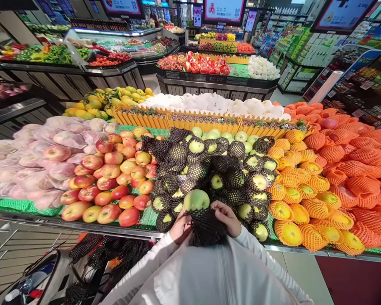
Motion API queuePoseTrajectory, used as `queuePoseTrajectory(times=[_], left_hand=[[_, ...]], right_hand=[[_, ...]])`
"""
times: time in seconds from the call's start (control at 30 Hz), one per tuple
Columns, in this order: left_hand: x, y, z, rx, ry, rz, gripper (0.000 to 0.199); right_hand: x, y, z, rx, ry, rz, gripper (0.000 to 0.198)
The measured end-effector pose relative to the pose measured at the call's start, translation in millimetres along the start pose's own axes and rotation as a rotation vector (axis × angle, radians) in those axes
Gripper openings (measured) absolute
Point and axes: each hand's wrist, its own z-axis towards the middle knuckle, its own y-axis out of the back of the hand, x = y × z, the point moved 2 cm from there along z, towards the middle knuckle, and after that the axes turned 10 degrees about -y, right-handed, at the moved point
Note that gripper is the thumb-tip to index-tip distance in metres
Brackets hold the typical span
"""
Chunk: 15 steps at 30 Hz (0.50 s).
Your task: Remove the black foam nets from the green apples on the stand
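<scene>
A green apple point(196, 200) sits in front of my chest, its lower part inside a black foam net sleeve point(208, 231) and its top bare. At the lower left of the apple, my left hand point(180, 225) is closed around the apple and the sleeve. Fingers of my right hand point(227, 217) pinch the sleeve's right side, a little apart from the apple. Just beyond lies a heap of netted green apples point(197, 173), with bare green apples point(241, 136) behind it.
Red-yellow apples point(109, 190) and wrapped pale fruit point(55, 152) fill the stand's left. Fruit in orange nets point(296, 212) and red nets point(352, 165) lies right. A low yellow fence point(206, 123) runs behind. A cart point(15, 250) holding black nets point(114, 250) stands lower left.
</scene>
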Motion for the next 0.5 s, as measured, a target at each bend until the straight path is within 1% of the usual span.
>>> queuePoseTrajectory(times=[0.07,0.17,0.23,0.3,0.37,0.43,0.5], left_hand=[[4,3,-1,-0.044,0.045,-0.062,0.057],[12,6,-1,-0.100,0.111,-0.107,0.046],[16,8,-1,-0.134,0.119,-0.095,0.042],[21,10,-1,-0.156,0.088,-0.067,0.039],[25,12,0,-0.169,0.025,-0.055,0.036],[26,16,1,-0.177,-0.026,-0.072,0.038],[27,19,0,-0.183,-0.009,-0.120,0.046]], right_hand=[[-1,5,6,0.038,0.004,-0.065,0.040],[3,18,16,-0.011,0.068,-0.138,0.030],[7,27,23,-0.040,0.122,-0.121,0.029],[9,33,29,-0.040,0.141,-0.088,0.028],[9,36,32,-0.012,0.117,-0.061,0.025],[7,38,31,0.030,0.061,-0.046,0.025],[4,39,28,0.071,0.000,-0.027,0.028]])
